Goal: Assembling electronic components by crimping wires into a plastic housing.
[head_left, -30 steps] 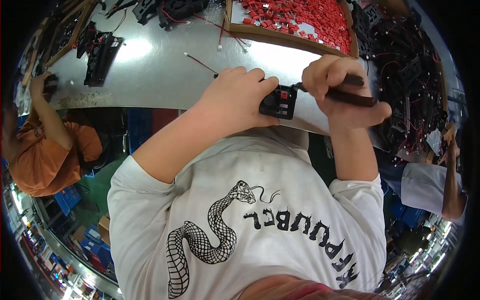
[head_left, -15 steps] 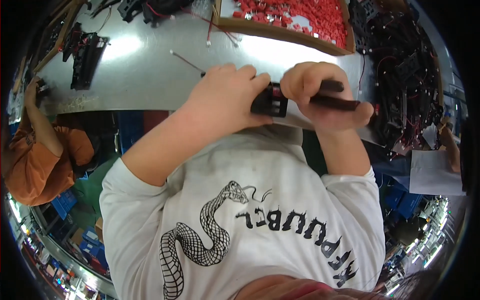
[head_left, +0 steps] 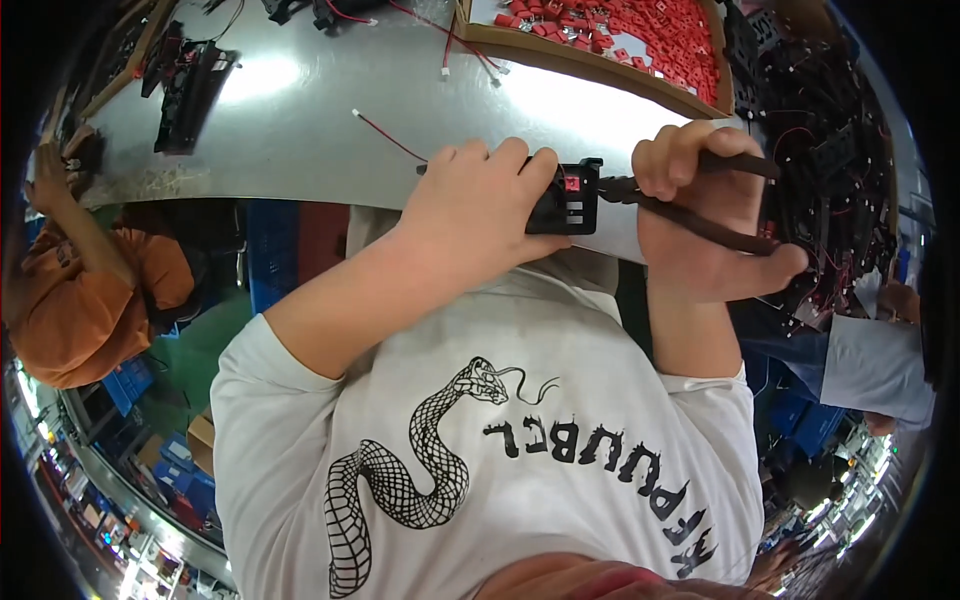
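My left hand (head_left: 475, 200) is wrapped round a black plastic housing (head_left: 583, 218) at the near edge of the metal table. A small red part (head_left: 572, 184) sits in the housing, beside some light slots. From the far side of my left hand a thin red wire (head_left: 385, 133) with a white connector runs out over the table. My right hand (head_left: 700, 190) holds pliers (head_left: 690, 222) with dark handles, spread apart. Their jaws are just right of the housing; whether they touch it I cannot tell.
A cardboard tray (head_left: 590, 52) of small red parts stands at the far side. Black housings with wires (head_left: 830, 150) pile up at the right. Another black piece (head_left: 190, 105) lies at the left on the table (head_left: 310, 150). People work at both sides, one in an orange top (head_left: 75, 310).
The pliers and my right hand have moved right and slightly nearer me, with the handles spread wider. The jaws and more of the housing now show. The view has shifted a little.
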`<state>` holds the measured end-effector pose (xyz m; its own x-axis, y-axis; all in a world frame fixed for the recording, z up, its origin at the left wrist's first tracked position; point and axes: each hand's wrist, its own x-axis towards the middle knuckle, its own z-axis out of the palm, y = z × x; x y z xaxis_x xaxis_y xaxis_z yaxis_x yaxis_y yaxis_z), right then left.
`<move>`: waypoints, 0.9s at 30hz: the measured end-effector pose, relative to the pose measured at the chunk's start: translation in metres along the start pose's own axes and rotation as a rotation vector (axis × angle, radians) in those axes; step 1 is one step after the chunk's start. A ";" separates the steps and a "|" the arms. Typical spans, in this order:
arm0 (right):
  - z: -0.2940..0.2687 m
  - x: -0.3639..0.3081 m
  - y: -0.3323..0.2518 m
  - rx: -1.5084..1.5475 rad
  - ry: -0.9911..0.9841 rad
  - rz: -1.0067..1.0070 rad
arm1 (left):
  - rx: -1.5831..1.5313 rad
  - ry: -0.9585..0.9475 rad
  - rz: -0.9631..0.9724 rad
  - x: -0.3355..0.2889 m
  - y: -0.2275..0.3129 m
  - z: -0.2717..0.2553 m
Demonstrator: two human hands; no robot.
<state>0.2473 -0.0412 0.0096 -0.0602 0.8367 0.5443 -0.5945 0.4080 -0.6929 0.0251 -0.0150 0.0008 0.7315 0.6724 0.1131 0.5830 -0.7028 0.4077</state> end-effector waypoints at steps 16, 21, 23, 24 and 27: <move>0.006 -0.015 0.016 0.033 0.105 -0.027 | 0.045 -0.012 -0.041 -0.002 0.004 -0.002; -0.006 -0.018 0.019 0.067 0.004 -0.056 | 0.027 -0.034 -0.048 0.001 0.005 -0.005; -0.006 -0.019 0.019 0.116 -0.005 -0.038 | 0.021 -0.045 -0.047 0.001 0.005 -0.006; -0.006 -0.019 0.019 0.113 -0.005 -0.040 | 0.017 -0.054 -0.041 0.002 0.004 -0.006; -0.005 -0.009 0.019 0.111 -0.027 0.023 | -0.026 -0.035 0.065 0.009 -0.010 -0.004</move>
<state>0.2408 -0.0391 -0.0107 -0.0953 0.8346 0.5426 -0.6776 0.3449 -0.6495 0.0239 -0.0013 0.0015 0.7793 0.6171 0.1087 0.5251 -0.7378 0.4242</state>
